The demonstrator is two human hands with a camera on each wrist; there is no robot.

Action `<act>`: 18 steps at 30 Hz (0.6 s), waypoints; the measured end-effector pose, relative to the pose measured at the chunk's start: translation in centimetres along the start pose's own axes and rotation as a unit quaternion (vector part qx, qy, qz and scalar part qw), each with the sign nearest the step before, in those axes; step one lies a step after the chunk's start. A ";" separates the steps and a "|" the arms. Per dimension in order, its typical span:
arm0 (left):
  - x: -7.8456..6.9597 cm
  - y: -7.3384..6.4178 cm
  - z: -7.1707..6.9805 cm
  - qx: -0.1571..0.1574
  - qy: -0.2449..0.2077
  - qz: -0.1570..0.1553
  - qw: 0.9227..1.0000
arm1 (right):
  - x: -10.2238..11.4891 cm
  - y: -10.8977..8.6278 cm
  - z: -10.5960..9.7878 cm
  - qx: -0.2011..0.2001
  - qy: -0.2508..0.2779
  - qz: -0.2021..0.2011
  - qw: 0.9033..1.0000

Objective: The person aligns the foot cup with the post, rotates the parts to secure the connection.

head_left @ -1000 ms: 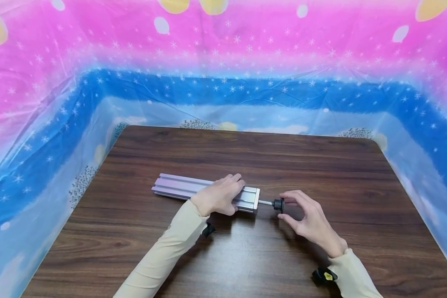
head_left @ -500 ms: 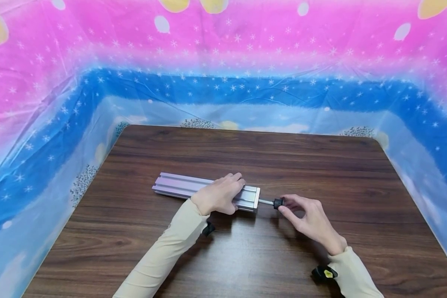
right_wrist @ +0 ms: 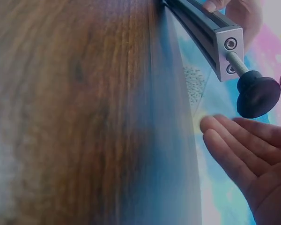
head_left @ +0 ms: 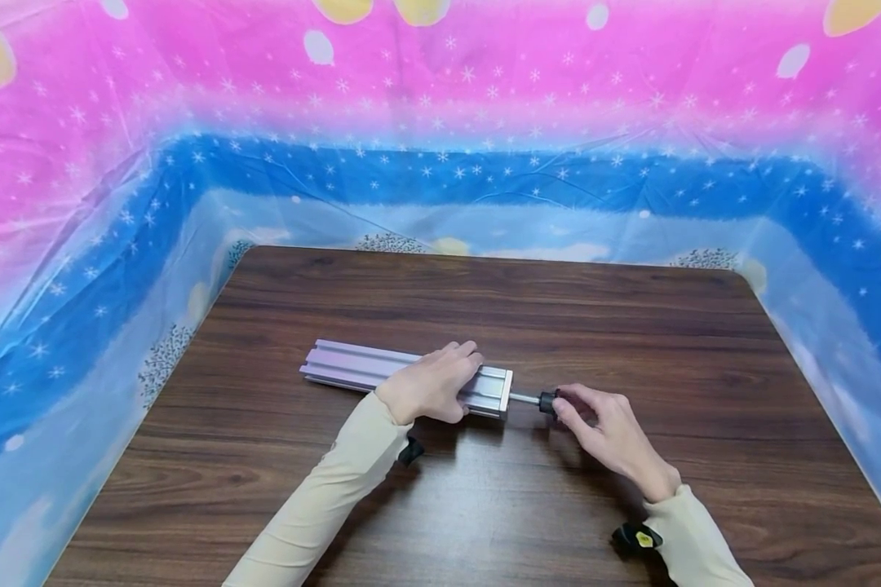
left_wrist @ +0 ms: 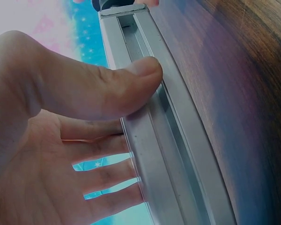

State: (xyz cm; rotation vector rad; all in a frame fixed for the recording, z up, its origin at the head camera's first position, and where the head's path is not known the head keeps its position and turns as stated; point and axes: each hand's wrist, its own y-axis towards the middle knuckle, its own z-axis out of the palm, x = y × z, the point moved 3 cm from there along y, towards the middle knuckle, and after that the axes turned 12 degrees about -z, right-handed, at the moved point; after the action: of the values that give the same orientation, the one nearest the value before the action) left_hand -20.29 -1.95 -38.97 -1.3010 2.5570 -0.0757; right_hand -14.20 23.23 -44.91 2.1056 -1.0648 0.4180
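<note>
The left hand (head_left: pixel 431 383) grips the metal profile (head_left: pixel 363 365) between thumb and fingers on the worktop (head_left: pixel 484 505), likely bracing it against work on the rod (head_left: pixel 524 399) at its 3 o'clock end. The right hand's (head_left: pixel 613 428) fingers seem to pinch the black knob (right_wrist: pixel 258 97), though contact is partly hidden. Against one second ago, they sit closer together; the profile lies unmoved.

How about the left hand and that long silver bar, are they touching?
Touching. The left wrist view shows it: the left hand's thumb lies right on the face of the silver bar, with no gap under its tip.
</note>
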 end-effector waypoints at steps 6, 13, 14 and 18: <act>0.0 0.0 -0.1 0.004 -0.005 -0.004 1.000 | 0.3 -0.2 -0.2 -0.018 0.024 -0.075 0.997; 0.1 0.0 -0.1 -0.003 -0.017 0.004 1.000 | 0.6 -0.1 -0.4 -0.044 0.053 -0.100 0.993; 0.1 0.0 -0.1 -0.005 -0.019 0.006 1.000 | 0.7 -0.1 -0.4 -0.046 0.048 -0.101 0.993; 0.1 0.0 -0.1 -0.005 -0.019 0.009 1.000 | 0.7 -0.1 -0.5 -0.044 0.036 -0.085 0.995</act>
State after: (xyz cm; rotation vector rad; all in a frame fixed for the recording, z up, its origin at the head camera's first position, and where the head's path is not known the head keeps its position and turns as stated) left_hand -20.37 -1.98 -38.91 -1.2702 2.5409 -0.0347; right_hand -13.69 23.26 -44.27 2.0683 -0.8405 0.3550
